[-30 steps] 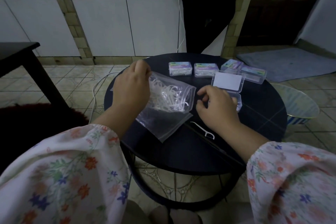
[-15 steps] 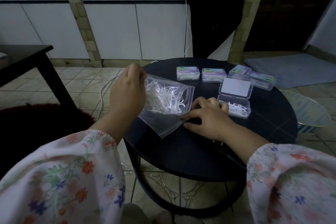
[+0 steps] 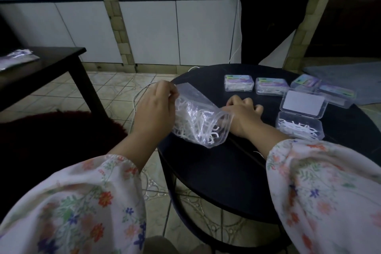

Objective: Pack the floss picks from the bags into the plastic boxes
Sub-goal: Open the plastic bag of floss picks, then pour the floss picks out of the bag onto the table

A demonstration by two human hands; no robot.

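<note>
My left hand (image 3: 153,109) pinches the bag (image 3: 198,121) by its closed end, mouth tipped toward my right hand (image 3: 242,114), which rests loosely curled on the table (image 3: 216,171) holding nothing I can see, nearer the open box (image 3: 300,128) on its right.

left hand (image 3: 153,112): raised, fingers pinching | right hand (image 3: 242,114): lowered, palm down, fingers loosely curled
</note>
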